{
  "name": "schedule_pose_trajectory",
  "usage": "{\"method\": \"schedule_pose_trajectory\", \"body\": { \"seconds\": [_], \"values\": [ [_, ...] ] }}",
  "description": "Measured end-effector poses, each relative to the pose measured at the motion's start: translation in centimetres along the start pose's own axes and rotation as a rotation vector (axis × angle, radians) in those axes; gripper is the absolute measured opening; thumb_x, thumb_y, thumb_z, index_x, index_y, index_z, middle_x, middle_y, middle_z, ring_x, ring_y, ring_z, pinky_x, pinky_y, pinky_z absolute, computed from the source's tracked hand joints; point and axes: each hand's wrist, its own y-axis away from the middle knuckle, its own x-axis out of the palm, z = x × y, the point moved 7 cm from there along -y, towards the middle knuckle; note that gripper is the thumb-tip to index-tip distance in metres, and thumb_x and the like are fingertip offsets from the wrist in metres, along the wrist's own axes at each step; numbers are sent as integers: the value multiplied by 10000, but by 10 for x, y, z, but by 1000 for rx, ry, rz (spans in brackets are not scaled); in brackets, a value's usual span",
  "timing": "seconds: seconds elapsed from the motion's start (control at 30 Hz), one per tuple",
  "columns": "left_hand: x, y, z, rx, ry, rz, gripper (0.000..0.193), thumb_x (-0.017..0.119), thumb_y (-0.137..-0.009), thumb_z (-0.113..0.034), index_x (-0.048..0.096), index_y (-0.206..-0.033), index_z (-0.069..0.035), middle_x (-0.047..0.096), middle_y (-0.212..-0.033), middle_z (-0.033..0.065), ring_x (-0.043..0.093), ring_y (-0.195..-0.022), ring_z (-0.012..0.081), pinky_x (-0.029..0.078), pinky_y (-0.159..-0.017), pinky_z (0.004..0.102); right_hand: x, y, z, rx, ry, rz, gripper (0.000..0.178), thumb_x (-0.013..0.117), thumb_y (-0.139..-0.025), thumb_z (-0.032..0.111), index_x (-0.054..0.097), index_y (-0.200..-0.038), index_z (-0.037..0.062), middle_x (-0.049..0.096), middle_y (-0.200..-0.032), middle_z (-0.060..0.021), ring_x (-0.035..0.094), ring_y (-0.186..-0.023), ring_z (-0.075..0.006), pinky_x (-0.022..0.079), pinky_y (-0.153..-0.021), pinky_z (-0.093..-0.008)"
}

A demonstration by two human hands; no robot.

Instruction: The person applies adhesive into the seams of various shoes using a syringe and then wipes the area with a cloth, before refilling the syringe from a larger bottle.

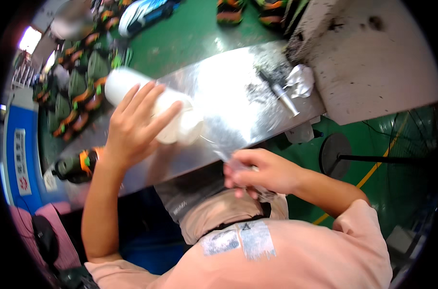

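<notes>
My left hand lies over a white cylinder, its fingers and thumb gripping it at a slant above the metal table. At the cylinder's near end a pale, blurred part hangs down; I cannot make out whether it is a roll's loose end or a bottle's mouth. My right hand is closed in front of my body, pinching a piece of clear plastic. This plastic reaches from the fingers toward the cylinder; whether the two are joined is too blurred to tell.
A syringe-like tube and crumpled white paper lie on the table's right, near dark smudges. A dark green and orange item is at the left end. Several similar items stand behind. A pale panel rises at the right.
</notes>
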Motion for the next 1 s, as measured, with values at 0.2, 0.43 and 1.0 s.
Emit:
{"method": "schedule_pose_trajectory", "body": {
  "seconds": [0.2,0.43,1.0],
  "values": [
    [-82,-39,-33,-326,443,-474,702,784,-552,-189,528,-1173,18,603,-1051,233,622,-921,371,503,-807,398,-5,121,117,-877,974,-488,390,742,-710,180,568,-1034,50,568,-763,-81,582,-632,-167,466,-544,-280],
    [-57,-114,-182,-52,1059,-282,805,811,-513,-242,506,-1205,34,592,-1032,230,618,-856,342,504,-747,379,11,218,127,-388,1697,-641,520,779,-565,374,629,-967,79,518,-622,-40,516,-513,-210,388,-436,-307],
    [-27,-271,-186,-393,303,-508,437,628,-850,-239,462,-1190,-20,568,-1138,167,582,-1008,244,478,-866,315,-363,136,-312,273,1301,-764,444,674,-678,332,567,-1009,58,614,-854,-131,618,-782,-302,500,-654,-406]
  ]
}}
